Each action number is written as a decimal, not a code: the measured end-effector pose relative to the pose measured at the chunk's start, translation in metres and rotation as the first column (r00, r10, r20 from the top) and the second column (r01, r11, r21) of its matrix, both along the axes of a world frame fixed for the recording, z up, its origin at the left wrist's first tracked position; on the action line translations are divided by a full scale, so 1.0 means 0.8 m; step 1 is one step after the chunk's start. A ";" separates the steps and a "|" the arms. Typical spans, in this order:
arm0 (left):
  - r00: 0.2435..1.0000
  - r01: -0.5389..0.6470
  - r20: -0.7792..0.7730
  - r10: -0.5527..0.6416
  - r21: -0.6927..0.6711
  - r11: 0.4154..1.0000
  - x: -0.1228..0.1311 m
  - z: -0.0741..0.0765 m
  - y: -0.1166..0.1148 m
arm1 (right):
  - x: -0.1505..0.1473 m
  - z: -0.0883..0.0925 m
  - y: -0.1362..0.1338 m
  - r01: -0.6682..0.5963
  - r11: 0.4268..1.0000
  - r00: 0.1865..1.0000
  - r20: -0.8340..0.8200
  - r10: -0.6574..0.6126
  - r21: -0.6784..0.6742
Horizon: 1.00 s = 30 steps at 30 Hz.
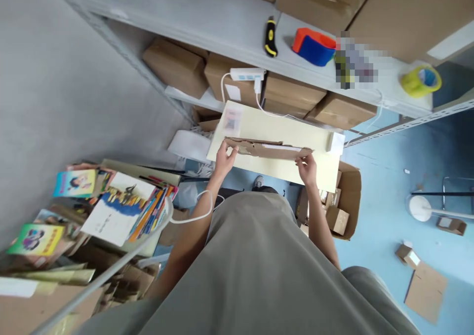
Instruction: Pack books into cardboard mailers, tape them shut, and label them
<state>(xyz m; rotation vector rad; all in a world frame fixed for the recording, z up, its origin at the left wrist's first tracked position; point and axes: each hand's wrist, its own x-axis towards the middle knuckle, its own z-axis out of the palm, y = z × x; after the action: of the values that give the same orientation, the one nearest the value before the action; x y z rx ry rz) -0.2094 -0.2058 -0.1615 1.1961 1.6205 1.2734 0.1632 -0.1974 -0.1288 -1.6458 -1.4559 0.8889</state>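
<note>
A long, flat piece of brown cardboard (264, 150) with ragged edges spans the space between my hands, over a pale yellow table (292, 169). My left hand (224, 160) grips its left end, thumb on the near side. At the opposite end, the fingers and thumb of my right hand (307, 169) pinch the lower corner. A printed sheet or label (233, 120) lies at the table's far left corner, and a small white box (335, 143) sits at its right end.
Above the table, a grey shelf (222, 26) carries a utility knife (271, 38), a red-and-blue band (314, 48) and yellow tape (420, 82). A power strip (246, 74) hangs below it. Books (114, 209) are piled left; an open carton (350, 202) holding small boxes stands right.
</note>
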 end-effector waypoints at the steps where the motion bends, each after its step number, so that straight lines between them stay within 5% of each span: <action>1: 1.000 0.023 0.006 -0.023 -0.019 1.000 0.011 -0.006 0.018 | 0.008 -0.010 0.006 0.013 1.000 1.000 0.013 -0.012 -0.024; 5: 0.986 0.117 0.126 -0.110 -0.050 0.992 0.044 -0.016 0.066 | 0.024 -0.035 0.018 0.012 0.992 0.999 0.049 -0.006 -0.126; 12: 0.907 0.335 0.290 -0.305 -0.056 0.941 0.068 -0.006 0.106 | 0.020 -0.049 0.015 -0.096 0.956 0.990 0.070 0.120 -0.277; 15: 0.924 0.287 0.288 -0.250 -0.091 0.954 0.073 -0.003 0.117 | 0.021 -0.047 0.008 -0.135 0.940 0.985 0.060 0.162 -0.313; 18: 0.939 0.265 0.260 -0.223 -0.140 0.954 0.070 0.004 0.119 | 0.030 -0.041 0.003 -0.150 0.931 0.989 -0.069 0.135 -0.333; 22: 0.892 0.398 0.334 -0.305 -0.260 0.880 0.068 0.007 0.105 | 0.038 -0.029 0.007 -0.185 0.911 0.905 -0.425 0.012 -0.369; 27: 0.973 0.115 0.227 -0.054 -0.267 0.957 0.073 -0.013 0.114 | 0.028 -0.017 0.024 -0.146 0.903 0.911 -0.411 -0.037 -0.404; 30: 0.981 0.099 0.185 -0.060 -0.211 0.972 0.077 -0.017 0.153 | 0.023 -0.006 0.031 -0.126 0.906 0.939 -0.344 -0.022 -0.403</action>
<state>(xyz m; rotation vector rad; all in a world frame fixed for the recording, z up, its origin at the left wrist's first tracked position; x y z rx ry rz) -0.1475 -0.0833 -0.1748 0.9735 1.5222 1.0860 0.1820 -0.1727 -0.1340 -1.6451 -1.1207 1.5234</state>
